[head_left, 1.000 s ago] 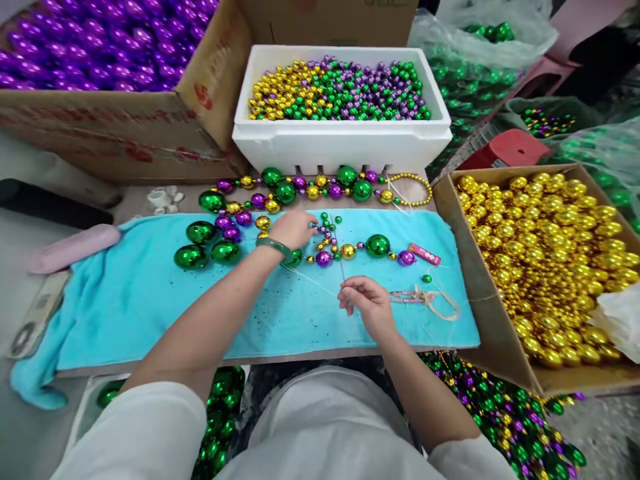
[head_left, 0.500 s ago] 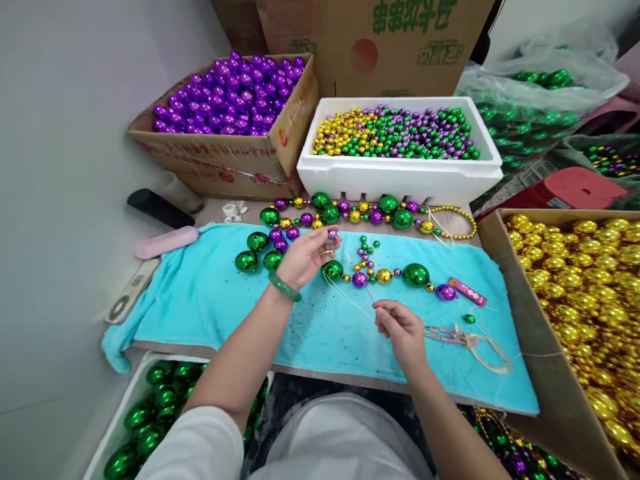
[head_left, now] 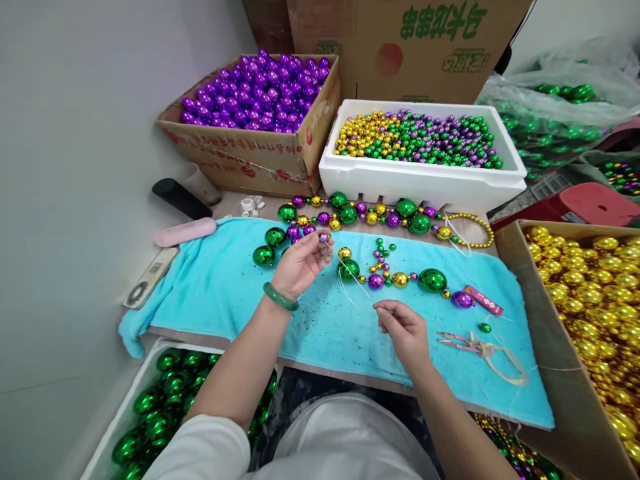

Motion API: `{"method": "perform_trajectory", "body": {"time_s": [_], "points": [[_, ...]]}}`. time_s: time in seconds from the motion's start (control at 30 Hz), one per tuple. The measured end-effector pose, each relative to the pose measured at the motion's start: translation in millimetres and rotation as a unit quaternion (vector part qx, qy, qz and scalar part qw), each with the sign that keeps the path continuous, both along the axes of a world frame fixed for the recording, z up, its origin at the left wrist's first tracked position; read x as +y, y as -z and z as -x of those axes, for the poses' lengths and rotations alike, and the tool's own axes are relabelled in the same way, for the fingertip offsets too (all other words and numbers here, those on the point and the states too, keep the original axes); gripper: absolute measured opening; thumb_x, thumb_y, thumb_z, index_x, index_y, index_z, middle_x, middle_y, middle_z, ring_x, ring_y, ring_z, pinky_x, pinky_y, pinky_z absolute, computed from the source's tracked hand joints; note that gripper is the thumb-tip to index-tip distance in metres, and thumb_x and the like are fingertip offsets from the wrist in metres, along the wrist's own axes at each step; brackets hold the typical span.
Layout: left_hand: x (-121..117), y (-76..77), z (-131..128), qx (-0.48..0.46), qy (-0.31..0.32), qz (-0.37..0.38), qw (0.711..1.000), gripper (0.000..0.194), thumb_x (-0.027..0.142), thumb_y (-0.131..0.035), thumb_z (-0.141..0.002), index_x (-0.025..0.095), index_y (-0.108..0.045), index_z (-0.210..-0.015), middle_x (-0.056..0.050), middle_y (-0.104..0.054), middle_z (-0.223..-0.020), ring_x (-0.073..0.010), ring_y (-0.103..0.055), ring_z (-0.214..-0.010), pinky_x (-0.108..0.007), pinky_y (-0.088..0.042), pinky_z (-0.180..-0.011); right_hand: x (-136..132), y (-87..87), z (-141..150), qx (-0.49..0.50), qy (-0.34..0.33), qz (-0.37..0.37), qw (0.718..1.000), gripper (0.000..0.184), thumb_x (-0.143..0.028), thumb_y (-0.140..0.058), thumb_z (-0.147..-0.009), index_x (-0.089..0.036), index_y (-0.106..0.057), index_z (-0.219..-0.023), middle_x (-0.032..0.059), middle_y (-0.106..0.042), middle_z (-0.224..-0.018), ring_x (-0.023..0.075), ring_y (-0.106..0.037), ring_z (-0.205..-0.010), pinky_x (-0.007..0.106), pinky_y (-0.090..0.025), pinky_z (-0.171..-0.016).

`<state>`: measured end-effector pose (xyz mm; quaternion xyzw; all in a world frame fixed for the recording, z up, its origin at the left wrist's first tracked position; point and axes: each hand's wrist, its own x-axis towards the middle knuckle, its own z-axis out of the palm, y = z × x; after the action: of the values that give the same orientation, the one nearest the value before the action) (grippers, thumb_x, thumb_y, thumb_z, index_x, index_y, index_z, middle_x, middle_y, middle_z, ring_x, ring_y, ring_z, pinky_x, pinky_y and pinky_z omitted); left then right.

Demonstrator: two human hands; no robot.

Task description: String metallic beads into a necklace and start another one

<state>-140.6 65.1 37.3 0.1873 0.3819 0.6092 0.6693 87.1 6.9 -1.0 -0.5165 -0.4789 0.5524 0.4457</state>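
My left hand (head_left: 301, 265), with a green bangle on the wrist, pinches a small purple bead (head_left: 324, 238) above the blue towel (head_left: 240, 293). A thin pale thread (head_left: 349, 269) slants tautly from that bead toward my right hand (head_left: 404, 332), whose thumb and forefinger are pinched at its lower end; whether a needle is there is too fine to tell. Just beyond, a row of strung-looking beads includes a big green ball (head_left: 433, 280), a gold one (head_left: 400, 279) and a purple one (head_left: 375, 281). Loose thread hangs beside another green ball (head_left: 349, 269).
Pink-handled thread snips (head_left: 465, 343) lie on the towel's right. A finished-looking bead string (head_left: 393, 219) lies along the back. Behind stand a carton of purple balls (head_left: 240, 152) and a white foam box of small beads (head_left: 420, 181). A carton of gold balls (head_left: 537, 320) flanks the right.
The view has shifted, so the scene sits further right. The thread between my hands now runs in a straight line from the purple bead; my right hand has moved slightly away from the bead row.
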Motion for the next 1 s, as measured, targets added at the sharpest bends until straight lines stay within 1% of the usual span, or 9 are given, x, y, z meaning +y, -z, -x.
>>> {"method": "perform_trajectory", "body": {"time_s": [0.13, 0.3, 0.53, 0.7, 0.8, 0.87, 0.93, 0.97, 1.0], "points": [[-2, 0.8, 3, -0.014, -0.005, 0.015, 1.000, 0.016, 0.024, -0.062, -0.087, 0.017, -0.070, -0.099, -0.004, -0.070, -0.087, -0.0098, -0.064, -0.074, -0.022, -0.051, -0.067, -1, -2.9, 5, -0.006, -0.002, 0.003, 1.000, 0.019, -0.036, -0.069, -0.070, -0.018, -0.073, -0.072, -0.0002, -0.055, -0.051, 0.0108, -0.048, -0.046, 0.023, -0.040, -0.042], [-4, 1.1, 4, 0.007, -0.030, 0.004, 1.000, 0.020, 0.018, -0.069, -0.080, 0.019, -0.070, -0.099, -0.003, -0.070, -0.090, -0.0091, -0.063, -0.074, -0.021, -0.050, -0.066, -1, -4.1, 8, -0.009, -0.007, 0.005, 1.000, 0.019, -0.036, -0.069, -0.070, -0.018, -0.072, -0.073, -0.0002, -0.055, -0.050, 0.0112, -0.048, -0.046, 0.023, -0.041, -0.042], [-7, 0.3, 5, 0.033, -0.055, -0.011, 0.998, 0.022, 0.015, -0.074, -0.072, 0.019, -0.071, -0.093, -0.002, -0.070, -0.089, -0.0087, -0.062, -0.074, -0.021, -0.049, -0.066, -1, -3.8, 11, -0.008, -0.007, 0.017, 1.000, 0.019, -0.037, -0.070, -0.069, -0.018, -0.071, -0.072, -0.0007, -0.054, -0.050, 0.0107, -0.046, -0.045, 0.024, -0.039, -0.042], [-7, 3.7, 5, 0.085, -0.086, -0.055, 0.991, 0.023, 0.016, -0.075, -0.069, 0.021, -0.072, -0.092, 0.000, -0.069, -0.089, -0.0084, -0.061, -0.075, -0.021, -0.048, -0.066, -2, -3.8, 12, -0.008, -0.006, 0.025, 1.000, 0.020, -0.038, -0.070, -0.068, -0.017, -0.071, -0.071, -0.0009, -0.053, -0.049, 0.0102, -0.045, -0.045, 0.023, -0.037, -0.043], [-9, 3.9, 5, 0.156, -0.110, -0.116, 0.975, 0.039, 0.013, -0.076, -0.067, 0.026, -0.071, -0.103, 0.001, -0.068, -0.090, -0.0091, -0.061, -0.082, -0.021, -0.049, -0.073, -1, -3.0, 13, -0.008, -0.008, 0.027, 1.000, 0.021, -0.038, -0.070, -0.069, -0.017, -0.070, -0.071, -0.0012, -0.053, -0.049, 0.0102, -0.045, -0.046, 0.024, -0.037, -0.044], [-11, 2.2, 5, 0.207, -0.093, -0.160, 0.961, 0.055, 0.011, -0.077, -0.066, 0.030, -0.066, -0.116, 0.002, -0.067, -0.091, -0.0102, -0.061, -0.087, -0.022, -0.049, -0.081, -1, -1.9, 13, 0.001, -0.008, 0.033, 0.999, 0.021, -0.039, -0.070, -0.069, -0.018, -0.070, -0.072, -0.0017, -0.052, -0.050, 0.0102, -0.045, -0.046, 0.024, -0.037, -0.044], [-11, 0.5, 7, 0.245, -0.052, -0.180, 0.951, 0.066, 0.012, -0.077, -0.066, 0.032, -0.060, -0.127, 0.001, -0.067, -0.096, -0.0120, -0.061, -0.090, -0.025, -0.050, -0.085, 0, -0.3, 14, 0.015, -0.006, 0.038, 0.999, 0.022, -0.040, -0.070, -0.069, -0.018, -0.069, -0.075, -0.0019, -0.052, -0.051, 0.0105, -0.045, -0.046, 0.024, -0.037, -0.043], [-9, 0.5, 8, 0.266, -0.033, -0.179, 0.947, 0.066, 0.014, -0.076, -0.068, 0.032, -0.058, -0.129, -0.001, -0.067, -0.099, -0.0128, -0.060, -0.089, -0.026, -0.050, -0.084, 1, 0.5, 13, 0.022, -0.003, 0.038, 0.999, 0.023, -0.041, -0.070, -0.070, -0.019, -0.069, -0.076, -0.0019, -0.053, -0.052, 0.0106, -0.046, -0.047, 0.024, -0.037, -0.043], [-6, 1.4, 9, 0.297, -0.017, -0.170, 0.939, 0.062, 0.017, -0.074, -0.071, 0.031, -0.058, -0.129, -0.002, -0.067, -0.102, -0.0134, -0.060, -0.087, -0.027, -0.050, -0.081, 2, 1.4, 13, 0.029, 0.002, 0.037, 0.999, 0.023, -0.041, -0.070, -0.071, -0.019, -0.069, -0.077, -0.0018, -0.053, -0.053, 0.0107, -0.046, -0.047, 0.023, -0.037, -0.043]]}}
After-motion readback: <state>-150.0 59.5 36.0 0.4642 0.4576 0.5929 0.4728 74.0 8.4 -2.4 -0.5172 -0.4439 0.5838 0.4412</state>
